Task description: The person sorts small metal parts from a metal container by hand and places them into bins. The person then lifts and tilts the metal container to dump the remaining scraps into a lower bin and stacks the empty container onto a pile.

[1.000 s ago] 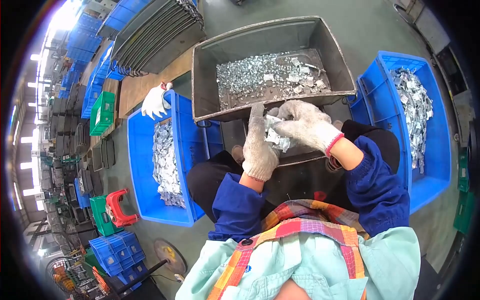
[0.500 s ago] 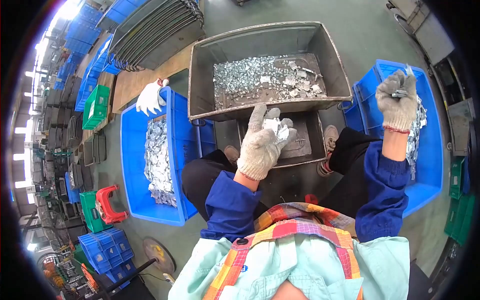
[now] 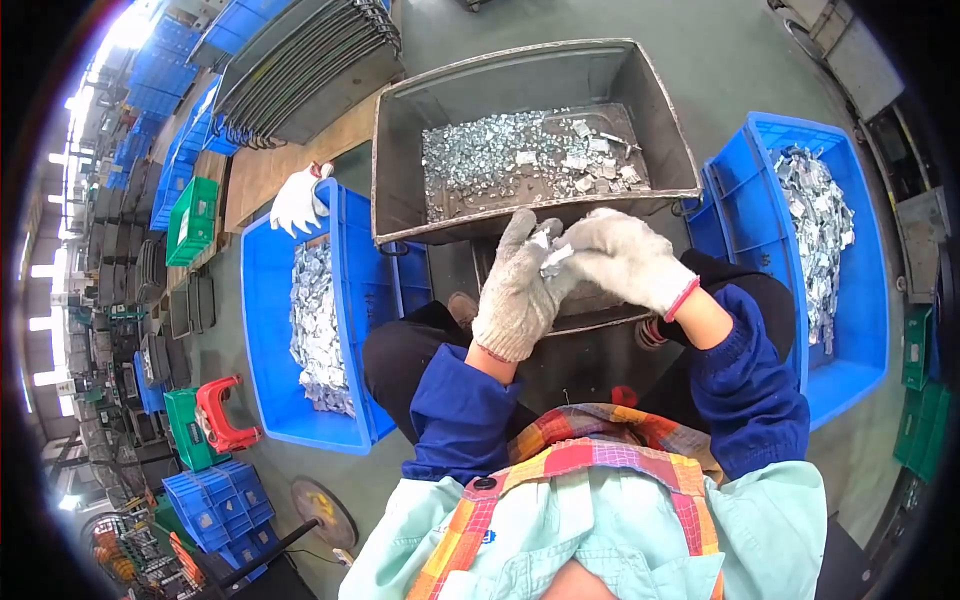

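Right hand (image 3: 628, 262): was raised at the right blue bin half a second ago; now back at centre, its fingers bent down to the metal pieces. A firm pinch cannot be confirmed.
Left hand (image 3: 520, 305): held in about the same place throughout; fingers curled around the metal pieces.
Metal pieces (image 3: 556, 262): in the left hand, just on the near side of the gray bin, partly hidden by the fingers.
Effect of change: both hands appear to be working on one handful again.
Gray bin (image 3: 510, 98): far centre; small bits (image 3: 480, 155) cover much of its floor, larger ones toward the right.
Lower tray (image 3: 600, 322): below the gray bin, mostly hidden by the hands.
Right blue bin (image 3: 850, 350): right side, holding a heap of scrap (image 3: 815, 225).
Left blue bin (image 3: 270, 310): left side, also heaped; a white glove (image 3: 298, 203) hangs at its far end.
Obstructions: the gray bin's near rim beside the fingertips; the right blue bin's side wall between right hand and heap.
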Demonstrator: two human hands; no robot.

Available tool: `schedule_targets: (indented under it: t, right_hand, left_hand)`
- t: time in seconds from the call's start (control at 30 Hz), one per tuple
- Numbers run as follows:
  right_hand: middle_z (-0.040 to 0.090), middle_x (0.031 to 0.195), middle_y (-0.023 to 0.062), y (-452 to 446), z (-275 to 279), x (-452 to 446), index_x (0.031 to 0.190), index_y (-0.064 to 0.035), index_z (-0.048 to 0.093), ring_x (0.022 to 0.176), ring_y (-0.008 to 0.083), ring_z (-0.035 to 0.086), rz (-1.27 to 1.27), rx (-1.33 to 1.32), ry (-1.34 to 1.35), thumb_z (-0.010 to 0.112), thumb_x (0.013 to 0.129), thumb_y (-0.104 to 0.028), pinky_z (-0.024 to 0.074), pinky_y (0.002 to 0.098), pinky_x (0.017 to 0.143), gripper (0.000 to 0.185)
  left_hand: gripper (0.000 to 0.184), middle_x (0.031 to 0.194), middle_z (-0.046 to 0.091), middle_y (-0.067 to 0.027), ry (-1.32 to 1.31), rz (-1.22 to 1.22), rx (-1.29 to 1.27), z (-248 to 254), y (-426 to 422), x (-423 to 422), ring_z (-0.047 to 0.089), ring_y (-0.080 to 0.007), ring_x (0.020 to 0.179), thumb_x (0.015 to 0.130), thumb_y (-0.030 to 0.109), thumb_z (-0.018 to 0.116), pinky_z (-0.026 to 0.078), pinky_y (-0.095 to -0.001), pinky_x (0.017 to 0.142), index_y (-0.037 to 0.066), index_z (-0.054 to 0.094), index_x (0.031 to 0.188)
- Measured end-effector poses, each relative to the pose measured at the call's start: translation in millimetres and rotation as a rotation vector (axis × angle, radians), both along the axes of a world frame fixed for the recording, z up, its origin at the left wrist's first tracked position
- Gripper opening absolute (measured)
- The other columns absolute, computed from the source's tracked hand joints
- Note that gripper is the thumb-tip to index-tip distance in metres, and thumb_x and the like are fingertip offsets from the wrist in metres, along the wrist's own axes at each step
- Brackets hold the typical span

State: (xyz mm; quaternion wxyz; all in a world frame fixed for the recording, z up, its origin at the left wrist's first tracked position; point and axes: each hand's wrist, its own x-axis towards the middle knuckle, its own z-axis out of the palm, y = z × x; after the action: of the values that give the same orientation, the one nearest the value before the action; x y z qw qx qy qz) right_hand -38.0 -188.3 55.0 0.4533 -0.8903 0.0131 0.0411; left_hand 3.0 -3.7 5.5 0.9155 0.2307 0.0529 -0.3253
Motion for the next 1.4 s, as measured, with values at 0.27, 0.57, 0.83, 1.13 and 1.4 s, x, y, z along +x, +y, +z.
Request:
schedule_targets:
  t: [0.27, 0.57, 0.83, 1.13, 1.4]
  right_hand:
    - [0.064, 0.076, 0.0038, -0.4, 17.8, 1.0, 0.111, -0.0038, 0.069, 0.06, 0.0128, 0.058, -0.382, 0.975, 0.468, 0.067, 0.094, -0.026, 0.0454, 0.0286, 0.048, 0.028]
    - [0.062, 0.076, 0.0048, -144.3, 14.2, -9.9, 0.099, -0.0053, 0.063, 0.061, 0.0147, 0.059, -0.636, 1.859, -0.451, 0.073, 0.092, -0.028, 0.0521, 0.029, 0.053, 0.025]
    - [0.065, 0.087, 0.004, -101.0, 38.5, -13.8, 0.123, -0.0062, 0.067, 0.063, 0.0082, 0.053, -0.627, 0.995, -0.219, 0.071, 0.093, -0.027, 0.0463, 0.0224, 0.05, 0.037]
    - [0.071, 0.122, 0.0102, -12.0, -3.9, 9.8, 0.125, -0.0096, 0.07, 0.107, 0.0168, 0.068, 0.074, 0.007, 0.056, 0.069, 0.09, -0.034, 0.0525, 0.0321, 0.093, 0.042]
    - [0.066, 0.079, 0.0043, -45.8, 17.4, 10.3, 0.104, 0.0009, 0.07, 0.057, 0.0117, 0.058, -0.731, 0.894, -0.054, 0.067, 0.091, -0.013, 0.0479, 0.026, 0.05, 0.019]
  left_hand:
    - [0.054, 0.138, 0.052, -0.021, -0.141, -0.147, -0.005, -13.6, 12.2, 7.2, 0.06, -0.0369, 0.12, 0.099, 0.013, 0.064, 0.063, -0.0496, 0.089, 0.01, 0.041, 0.148]
    - [0.057, 0.139, 0.051, -0.0229, -0.05, -0.093, -0.087, 15.9, 4.1, -2.2, 0.059, -0.0424, 0.119, 0.093, -0.003, 0.063, 0.064, -0.0446, 0.087, 0.009, 0.045, 0.146]
    - [0.048, 0.122, 0.062, -0.0182, 0.046, -0.238, -0.031, 13.5, 6.0, 4.1, 0.067, -0.0358, 0.099, 0.1, 0.034, 0.065, 0.065, -0.0411, 0.077, 0.01, 0.05, 0.139]
    - [0.049, 0.096, 0.071, -0.0094, -0.013, -0.386, 0.361, 6.6, 2.7, -1.3, 0.072, -0.0233, 0.076, 0.104, 0.052, 0.052, 0.061, -0.0358, 0.059, 0.008, 0.061, 0.123]
    - [0.053, 0.116, 0.065, -0.0169, 0.097, -0.219, 0.28, 29.0, -2.2, 0.1, 0.071, -0.0377, 0.086, 0.103, 0.04, 0.058, 0.065, -0.0489, 0.069, 0.015, 0.045, 0.148]
